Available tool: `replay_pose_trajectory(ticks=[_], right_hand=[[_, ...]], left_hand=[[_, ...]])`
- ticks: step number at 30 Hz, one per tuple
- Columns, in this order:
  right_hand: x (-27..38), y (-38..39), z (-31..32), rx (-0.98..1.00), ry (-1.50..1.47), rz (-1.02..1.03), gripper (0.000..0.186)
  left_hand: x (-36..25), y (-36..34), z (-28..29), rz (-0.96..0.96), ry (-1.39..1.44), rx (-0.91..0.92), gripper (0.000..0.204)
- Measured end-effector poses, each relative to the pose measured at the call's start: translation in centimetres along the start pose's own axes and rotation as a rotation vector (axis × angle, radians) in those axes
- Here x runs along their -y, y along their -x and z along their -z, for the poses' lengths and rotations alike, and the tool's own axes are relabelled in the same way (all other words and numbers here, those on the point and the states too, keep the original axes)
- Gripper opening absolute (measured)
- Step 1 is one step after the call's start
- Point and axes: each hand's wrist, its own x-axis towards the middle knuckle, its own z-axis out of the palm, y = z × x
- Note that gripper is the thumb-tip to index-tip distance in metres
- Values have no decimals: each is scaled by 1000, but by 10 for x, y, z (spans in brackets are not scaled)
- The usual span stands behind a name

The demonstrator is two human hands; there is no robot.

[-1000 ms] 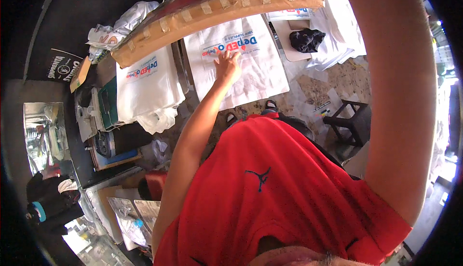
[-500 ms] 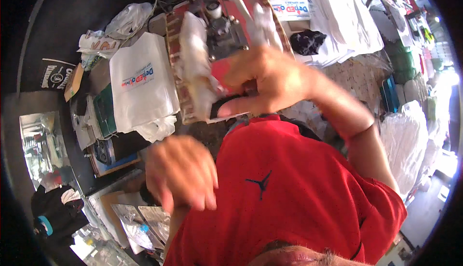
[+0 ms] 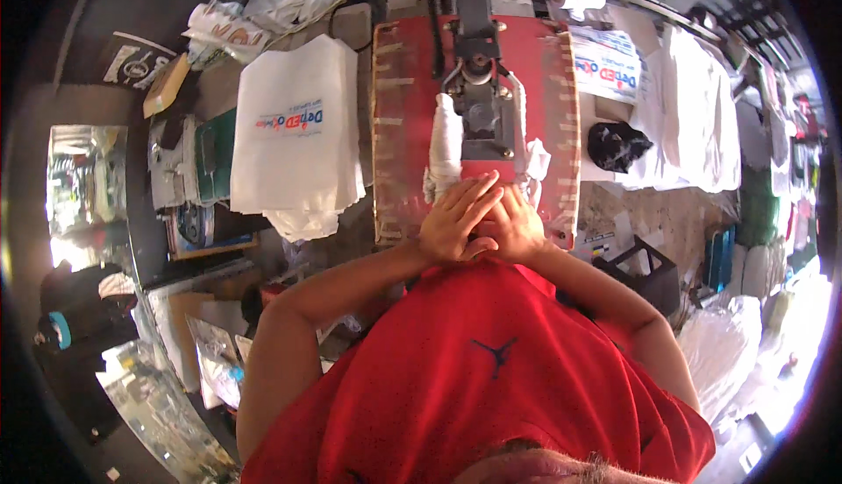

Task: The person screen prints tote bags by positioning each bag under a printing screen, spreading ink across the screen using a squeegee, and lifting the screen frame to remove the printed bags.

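Change: red press plate [image 3: 545,116], raised above a printed white sheet one second earlier, lay flat before me, hiding whatever was beneath | Hands: my left hand [image 3: 458,221] and right hand [image 3: 519,228] overlapped over its near part, fingers extended; whether they gripped anything, I could not tell

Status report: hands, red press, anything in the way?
Left hand open, overlapping right hand at near end of red press. White printed stack left, apart from press. Beneath hands: hidden.
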Motion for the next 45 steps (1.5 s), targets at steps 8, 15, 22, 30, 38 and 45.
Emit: replay_pose_trajectory(ticks=[8, 15, 22, 30, 38, 45], right_hand=[[-12, -10, -19, -183, 96, -3, 48], [-8, -22, -17, -301, 34, 71, 33], [1, -26, -15, -288, 87, 72, 17], [7, -27, -11, -361, 89, 92, 13], [17, -29, -9, -293, 107, 78, 13], [11, -23, -14, -269, 182, 67, 12]], left_hand=[[13, 4, -13, 143, -87, 63, 86], [19, 7, -18, 77, -99, -41, 76], [8, 13, 17, 163, -75, -417, 38], [149, 213, 152, 1383, 131, -1393, 42], [270, 320, 139, 1644, 845, -1025, 88], [315, 293, 128, 1474, 907, -1254, 69]])
